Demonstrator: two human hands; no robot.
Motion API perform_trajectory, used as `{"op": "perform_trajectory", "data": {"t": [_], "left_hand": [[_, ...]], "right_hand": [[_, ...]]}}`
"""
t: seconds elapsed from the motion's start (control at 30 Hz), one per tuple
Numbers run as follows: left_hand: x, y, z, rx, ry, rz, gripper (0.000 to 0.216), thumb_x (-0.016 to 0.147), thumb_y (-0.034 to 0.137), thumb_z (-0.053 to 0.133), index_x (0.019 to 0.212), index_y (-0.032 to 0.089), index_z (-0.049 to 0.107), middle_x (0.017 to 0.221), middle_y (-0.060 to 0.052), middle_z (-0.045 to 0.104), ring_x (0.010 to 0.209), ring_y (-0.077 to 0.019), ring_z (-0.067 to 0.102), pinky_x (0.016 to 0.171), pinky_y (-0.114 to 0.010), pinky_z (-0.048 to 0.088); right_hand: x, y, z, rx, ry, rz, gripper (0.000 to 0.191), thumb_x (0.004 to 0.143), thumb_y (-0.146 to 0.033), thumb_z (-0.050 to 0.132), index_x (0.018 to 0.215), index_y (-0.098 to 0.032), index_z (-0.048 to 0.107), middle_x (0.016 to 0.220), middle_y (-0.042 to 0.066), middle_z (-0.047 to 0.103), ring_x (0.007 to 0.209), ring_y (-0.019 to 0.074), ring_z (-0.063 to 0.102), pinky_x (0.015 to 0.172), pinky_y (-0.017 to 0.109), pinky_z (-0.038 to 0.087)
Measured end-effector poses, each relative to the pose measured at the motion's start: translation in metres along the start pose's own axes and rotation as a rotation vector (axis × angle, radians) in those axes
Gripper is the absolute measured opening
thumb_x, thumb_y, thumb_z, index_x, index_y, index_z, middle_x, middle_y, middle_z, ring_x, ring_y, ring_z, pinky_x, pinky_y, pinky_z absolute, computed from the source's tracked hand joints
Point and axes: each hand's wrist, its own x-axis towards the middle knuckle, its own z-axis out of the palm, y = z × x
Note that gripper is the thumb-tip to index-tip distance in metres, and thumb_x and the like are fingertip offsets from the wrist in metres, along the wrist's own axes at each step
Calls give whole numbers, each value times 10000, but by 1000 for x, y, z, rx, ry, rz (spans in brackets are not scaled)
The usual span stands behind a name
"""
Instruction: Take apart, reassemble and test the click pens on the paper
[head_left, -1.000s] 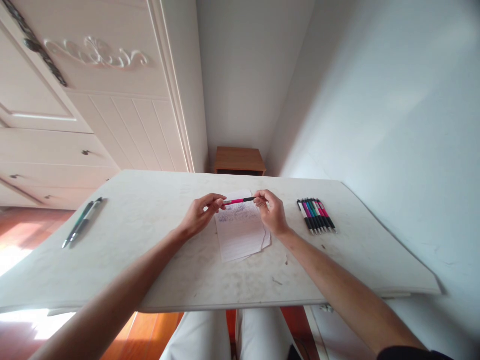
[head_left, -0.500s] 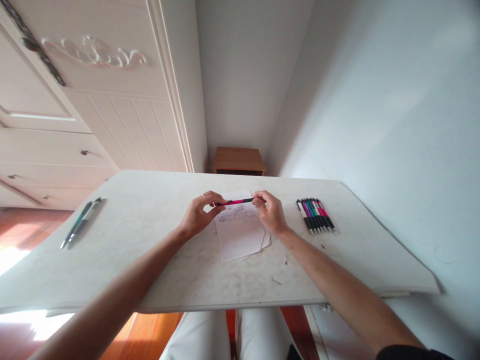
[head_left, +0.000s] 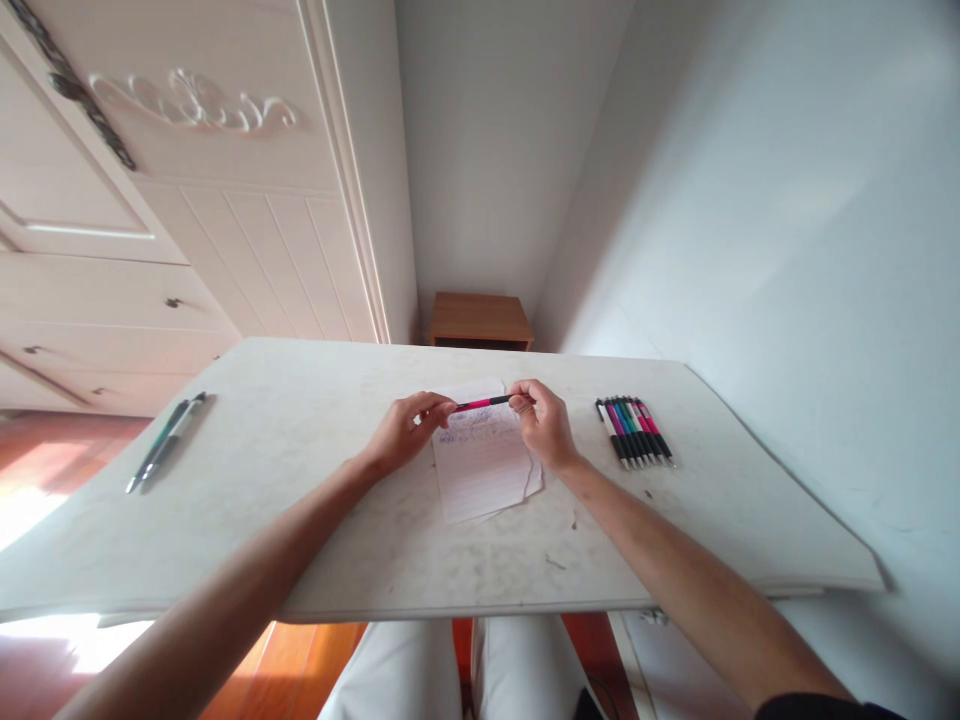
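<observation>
Both forearms [head_left: 292, 545] angle inward from the lower corners over the white table [head_left: 300, 430]. The left hand [head_left: 403, 432] and right hand [head_left: 546, 428] each pinch one end of a slim pen [head_left: 480, 404], bright pink with black toward the right, held nearly level above the paper [head_left: 484, 485], whose blue-purple handwriting is too small to read

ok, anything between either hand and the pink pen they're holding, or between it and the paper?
Nothing visible. The left hand holds the pen by its pink end, the right hand by its black end; no object shows between pen and paper. The row of pens is off right.
</observation>
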Motion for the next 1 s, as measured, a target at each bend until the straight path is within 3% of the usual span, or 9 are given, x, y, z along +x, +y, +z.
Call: {"op": "perform_trajectory", "data": {"t": [0.2, 0.37, 0.6, 0.8, 1.0], "left_hand": [[2, -5, 2, -14, 90, 100, 253, 825, 429, 658, 920, 202, 716, 828, -39, 694, 736, -167, 609, 721, -293, 497], [3, -9, 2, -27, 110, 201, 184, 828, 371, 671, 879, 196, 693, 846, -51, 674, 783, -169, 604, 737, -302, 500], [1, -1, 1, -26, 115, 63, 369, 821, 462, 660, 1049, 174, 631, 863, -37, 684, 751, -154, 610, 698, -277, 506], [3, -1, 2, -16, -21, 7, 308, 872, 463, 575, 900, 183, 700, 842, -34, 728, 711, -155, 628, 681, -262, 503], [4, -3, 1, -9, 123, 122, 259, 798, 428, 687, 866, 179, 717, 793, -44, 710, 657, -142, 600, 659, -273, 510]], "right_hand": [[1, -2, 0, 1, -10, 3, 126, 892, -276, 506, 797, -208, 554, 750, 23, 619, 695, 174, 576, 705, 290, 476], [1, -1, 1, -6, -20, 5, 126, 892, -274, 503, 797, -206, 549, 747, 25, 614, 702, 178, 579, 707, 291, 470], [1, 0, 1, 0, 12, -3, 119, 893, -272, 510, 813, -200, 560, 758, 24, 624, 697, 173, 582, 705, 289, 475], [0, 2, 0, -7, 9, -31, 119, 905, -271, 508, 822, -205, 563, 761, 23, 625, 698, 172, 580, 699, 285, 476], [0, 1, 1, -12, 5, -26, 110, 900, -251, 504, 823, -203, 566, 765, 24, 628, 694, 168, 577, 696, 280, 475]]}}
